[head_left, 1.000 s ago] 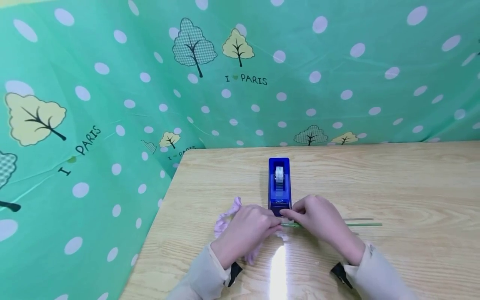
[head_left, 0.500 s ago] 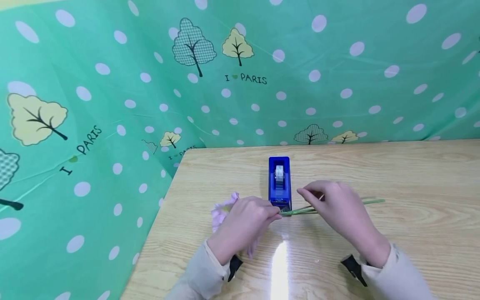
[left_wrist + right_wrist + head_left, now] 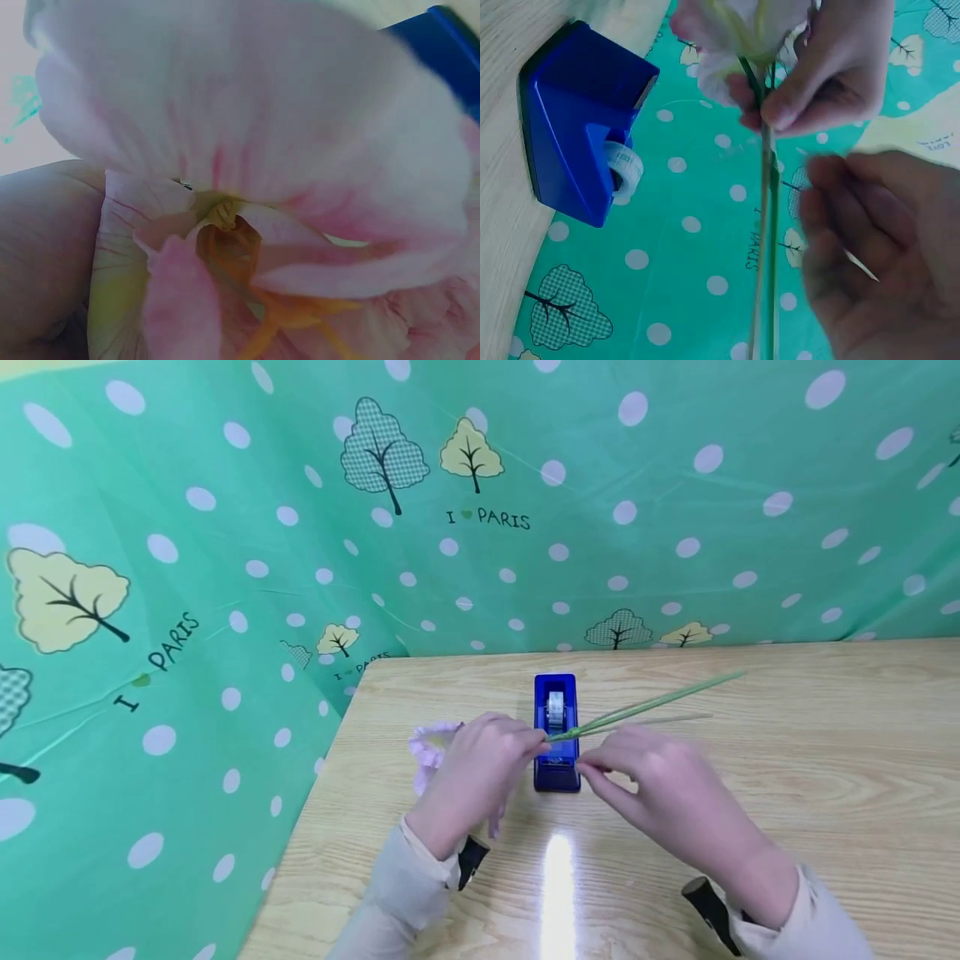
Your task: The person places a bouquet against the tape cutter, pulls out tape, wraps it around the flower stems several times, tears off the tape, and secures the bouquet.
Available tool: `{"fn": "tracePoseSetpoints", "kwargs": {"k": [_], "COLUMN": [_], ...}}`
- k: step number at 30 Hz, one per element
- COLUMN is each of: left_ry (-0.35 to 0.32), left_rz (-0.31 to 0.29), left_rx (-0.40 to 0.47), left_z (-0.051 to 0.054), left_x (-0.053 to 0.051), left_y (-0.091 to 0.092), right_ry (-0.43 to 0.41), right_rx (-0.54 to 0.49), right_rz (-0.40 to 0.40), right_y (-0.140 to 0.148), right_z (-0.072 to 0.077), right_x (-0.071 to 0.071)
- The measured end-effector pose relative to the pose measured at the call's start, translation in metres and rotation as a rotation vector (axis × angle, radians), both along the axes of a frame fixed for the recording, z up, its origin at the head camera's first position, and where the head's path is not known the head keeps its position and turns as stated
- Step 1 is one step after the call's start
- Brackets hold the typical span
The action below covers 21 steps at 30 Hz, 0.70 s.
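My left hand (image 3: 491, 760) pinches the green stems (image 3: 652, 702) of pale pink flowers (image 3: 433, 747) just below the blooms. In the left wrist view a bloom (image 3: 300, 112) with orange-yellow stamens fills most of the picture. The right wrist view has the stems (image 3: 769, 225) hanging below the left thumb and fingers (image 3: 825, 82). My right hand (image 3: 667, 785) hovers just in front of the stems, apart from them, its fingers loosely bent and nothing visible between them. Behind the stems stands a blue tape dispenser (image 3: 557, 777) with a roll of clear tape (image 3: 626, 169).
Light wood table (image 3: 825, 760) extends to the right of the hands. A green dotted cloth (image 3: 480, 568) hangs along its back and left side. Glare (image 3: 557, 893) lies on the tabletop in front of the dispenser.
The left hand has raised the flowers and moved them away from me, tilting the stem ends up and back. My right hand has come off the stems and now sits in front of them.
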<state>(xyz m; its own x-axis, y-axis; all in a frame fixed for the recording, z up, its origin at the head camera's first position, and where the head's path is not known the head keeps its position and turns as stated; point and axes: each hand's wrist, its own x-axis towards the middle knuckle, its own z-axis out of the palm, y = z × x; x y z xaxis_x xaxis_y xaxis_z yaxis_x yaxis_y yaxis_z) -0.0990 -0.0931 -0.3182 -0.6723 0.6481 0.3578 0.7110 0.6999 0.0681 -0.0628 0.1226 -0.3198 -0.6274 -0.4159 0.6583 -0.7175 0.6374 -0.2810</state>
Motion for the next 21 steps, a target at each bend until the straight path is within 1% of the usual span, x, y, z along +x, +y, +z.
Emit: {"fn": "tracePoseSetpoints", "kwargs": {"k": [2, 4, 7, 9, 11, 16, 19, 21], "left_ry": [0.022, 0.049, 0.077, 0.087, 0.089, 0.078, 0.066, 0.063], "left_rz": [-0.004, -0.011, -0.021, -0.027, -0.033, -0.046, -0.050, -0.055], "left_rx": [0.008, 0.005, -0.004, 0.002, 0.006, 0.013, 0.025, 0.032], "left_z": [0.002, 0.002, 0.003, 0.004, 0.004, 0.006, 0.006, 0.005], "left_x": [-0.001, -0.001, -0.001, -0.001, 0.000, 0.002, 0.003, 0.003], "left_y": [0.000, 0.000, 0.000, 0.000, 0.000, 0.000, 0.000, 0.000], "right_ry": [-0.051, -0.122, -0.218, -0.251, -0.256, -0.233, -0.222, -0.202], "right_rx": [0.048, 0.071, 0.074, 0.070, 0.071, 0.061, 0.040, 0.027], "right_rz": [-0.014, -0.053, -0.110, -0.134, -0.153, -0.198, -0.207, -0.194], "right_y": [-0.002, -0.004, -0.004, -0.004, -0.004, -0.005, -0.006, -0.007], "right_z": [-0.003, -0.008, -0.014, -0.016, -0.019, -0.025, -0.028, -0.031], "right_x": [-0.001, -0.003, -0.008, -0.010, -0.012, -0.015, -0.016, -0.017]}}
